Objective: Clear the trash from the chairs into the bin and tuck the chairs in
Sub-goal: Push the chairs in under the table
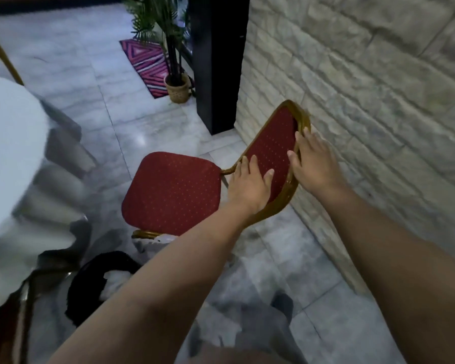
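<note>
A red-cushioned chair (172,190) with a gold frame stands in the middle of the view, its seat bare and its backrest close to the stone wall. My left hand (248,186) grips the lower edge of the backrest, fingers laid over the red padding. My right hand (313,160) holds the gold rim of the backrest higher up. A black bin bag (90,282) with white crumpled trash inside lies on the floor below the chair, partly hidden by my left forearm.
A round table with a white pleated cloth (24,164) fills the left side. The stone wall (378,88) runs along the right. A black pillar (217,61), a potted plant (177,88) and a pink patterned mat (149,63) lie farther back on the tiled floor.
</note>
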Demonstrator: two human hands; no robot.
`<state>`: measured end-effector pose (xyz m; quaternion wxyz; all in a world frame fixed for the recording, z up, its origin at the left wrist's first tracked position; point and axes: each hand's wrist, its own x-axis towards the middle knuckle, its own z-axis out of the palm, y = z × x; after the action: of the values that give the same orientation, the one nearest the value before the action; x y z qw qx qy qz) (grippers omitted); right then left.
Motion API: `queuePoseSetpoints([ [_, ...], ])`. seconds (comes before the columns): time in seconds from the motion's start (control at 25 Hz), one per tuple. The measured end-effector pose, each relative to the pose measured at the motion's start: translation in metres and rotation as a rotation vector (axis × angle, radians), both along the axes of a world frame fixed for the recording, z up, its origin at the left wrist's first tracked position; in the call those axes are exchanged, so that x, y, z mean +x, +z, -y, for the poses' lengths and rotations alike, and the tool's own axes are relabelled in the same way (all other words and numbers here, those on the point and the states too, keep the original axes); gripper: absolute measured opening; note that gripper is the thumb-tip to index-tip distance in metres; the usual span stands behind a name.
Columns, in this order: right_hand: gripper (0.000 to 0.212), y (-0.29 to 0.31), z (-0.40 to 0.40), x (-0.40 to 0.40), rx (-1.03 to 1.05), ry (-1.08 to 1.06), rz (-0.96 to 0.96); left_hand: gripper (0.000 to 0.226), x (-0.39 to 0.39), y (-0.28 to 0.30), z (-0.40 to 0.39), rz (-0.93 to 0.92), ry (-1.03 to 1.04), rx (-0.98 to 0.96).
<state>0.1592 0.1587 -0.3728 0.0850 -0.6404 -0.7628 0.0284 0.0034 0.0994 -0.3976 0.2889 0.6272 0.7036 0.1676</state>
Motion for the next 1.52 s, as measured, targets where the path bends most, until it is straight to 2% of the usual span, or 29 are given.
queuePoseSetpoints([
  [0.24, 0.058, 0.012, -0.091, 0.033, -0.075, 0.221, -0.032, 0.067, 0.088, 0.003, -0.048, 0.19, 0.206, 0.002],
  [0.36, 0.06, 0.013, -0.129, 0.037, -0.097, 0.335, -0.033, 0.068, 0.113, 0.002, -0.067, 0.159, 0.252, 0.059],
  [0.52, 0.06, 0.005, -0.153, 0.028, -0.149, 0.412, -0.056, 0.069, 0.113, -0.001, -0.084, 0.03, 0.302, 0.133],
  [0.72, 0.05, -0.004, -0.167, 0.026, -0.15, 0.478, -0.178, 0.067, 0.111, -0.011, -0.096, 0.091, 0.325, 0.141],
  [1.04, 0.05, -0.007, -0.208, 0.028, -0.289, 0.547, -0.257, 0.064, 0.117, -0.002, -0.096, -0.009, 0.343, 0.171],
  [1.12, 0.048, -0.009, -0.214, 0.027, -0.342, 0.56, -0.329, 0.065, 0.118, 0.002, -0.097, 0.004, 0.405, 0.143],
  [1.36, 0.058, -0.023, -0.224, 0.025, -0.291, 0.634, -0.397, 0.069, 0.126, 0.005, -0.098, 0.183, 0.526, 0.038],
  [1.52, 0.055, -0.033, -0.236, 0.02, -0.258, 0.668, -0.417, 0.07, 0.132, 0.007, -0.099, 0.147, 0.545, 0.044],
])
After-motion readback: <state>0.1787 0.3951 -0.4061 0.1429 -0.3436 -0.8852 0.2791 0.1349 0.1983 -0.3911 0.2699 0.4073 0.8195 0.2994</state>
